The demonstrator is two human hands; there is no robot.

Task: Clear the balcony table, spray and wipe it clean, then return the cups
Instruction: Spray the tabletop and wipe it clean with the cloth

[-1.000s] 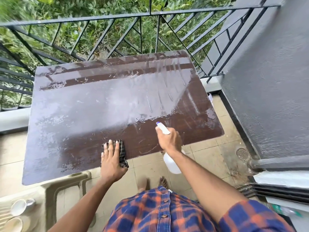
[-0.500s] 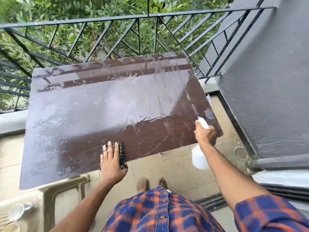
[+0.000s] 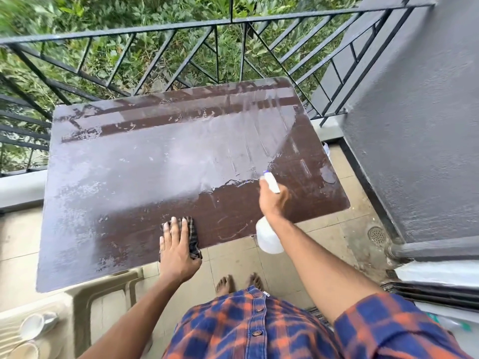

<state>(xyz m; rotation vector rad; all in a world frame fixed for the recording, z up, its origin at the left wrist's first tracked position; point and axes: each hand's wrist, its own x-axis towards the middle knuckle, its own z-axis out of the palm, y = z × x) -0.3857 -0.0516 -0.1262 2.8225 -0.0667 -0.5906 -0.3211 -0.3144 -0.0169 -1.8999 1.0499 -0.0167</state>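
Right hand [image 3: 273, 202] curls its fingers round a white spray bottle [image 3: 267, 235] over the wet table [image 3: 155, 164]. Left hand [image 3: 177, 252] presses straight, close-set fingers [image 3: 176, 229] onto a checked cloth [image 3: 193, 237].

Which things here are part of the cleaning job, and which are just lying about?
Job: table, spray bottle gripped by right hand, cloth under left hand, cups.
Just there: railing, floor drain, plastic chair, plants.
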